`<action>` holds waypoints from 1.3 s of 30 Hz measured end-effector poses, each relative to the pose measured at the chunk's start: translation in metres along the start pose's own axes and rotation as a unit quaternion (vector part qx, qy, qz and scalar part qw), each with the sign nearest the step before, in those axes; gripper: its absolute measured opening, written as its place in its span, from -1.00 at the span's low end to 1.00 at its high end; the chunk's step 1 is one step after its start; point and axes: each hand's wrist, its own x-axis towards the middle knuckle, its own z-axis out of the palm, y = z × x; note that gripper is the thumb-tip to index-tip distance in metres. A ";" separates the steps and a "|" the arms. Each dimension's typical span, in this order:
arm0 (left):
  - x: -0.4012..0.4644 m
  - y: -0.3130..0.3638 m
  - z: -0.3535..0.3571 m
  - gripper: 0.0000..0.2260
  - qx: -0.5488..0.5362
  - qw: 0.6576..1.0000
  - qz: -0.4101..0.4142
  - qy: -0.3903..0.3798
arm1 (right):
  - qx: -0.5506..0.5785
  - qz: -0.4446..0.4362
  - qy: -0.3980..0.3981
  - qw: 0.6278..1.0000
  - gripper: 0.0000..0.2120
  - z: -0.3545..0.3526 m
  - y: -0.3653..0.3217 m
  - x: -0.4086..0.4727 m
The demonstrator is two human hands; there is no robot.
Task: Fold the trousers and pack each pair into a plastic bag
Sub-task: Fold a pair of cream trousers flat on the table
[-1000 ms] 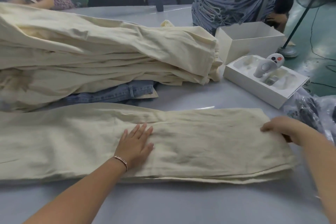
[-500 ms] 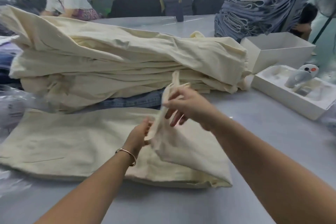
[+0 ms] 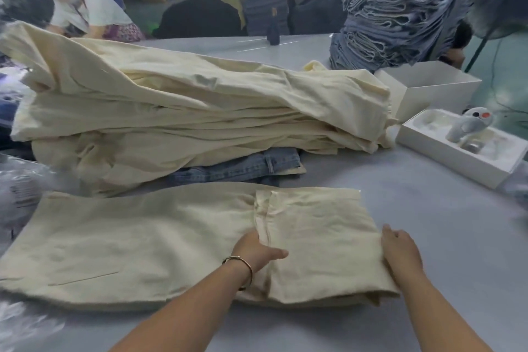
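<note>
We see one pair of cream trousers (image 3: 148, 240) lying flat across the near part of the grey table (image 3: 414, 208), with its right end turned back over itself so that a folded flap (image 3: 323, 234) rests on top of the lower layer. The hemmed edge of that flap runs roughly front to back near the middle of the garment. Our left hand (image 3: 254, 251) lies at this hemmed edge: its fingers are hidden under the flap while the thumb rests on top, so it pinches the flap edge. A metal bangle (image 3: 243, 264) sits on the left wrist. Our right hand (image 3: 401, 251) rests at the right fold of the trousers, fingers fairly straight and laid against the cloth, gripping nothing that we can see. Behind the trousers stands a tall stack of cream trousers (image 3: 185, 111), and blue jeans (image 3: 251, 164) protrude from under its base. At the left edge lie crumpled clear plastic bags (image 3: 23, 188). To the right we note an open white box (image 3: 434, 88) and, nearer, a white tray (image 3: 457, 148) that holds a grey handheld controller (image 3: 468, 126). A high pile of blue denim (image 3: 400, 14) stands at the far right of the table.
</note>
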 end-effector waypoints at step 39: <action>0.009 -0.037 -0.061 -0.87 0.012 0.977 0.002 0.214 | -0.316 -0.427 0.045 0.846 -0.27 0.013 0.059 -0.062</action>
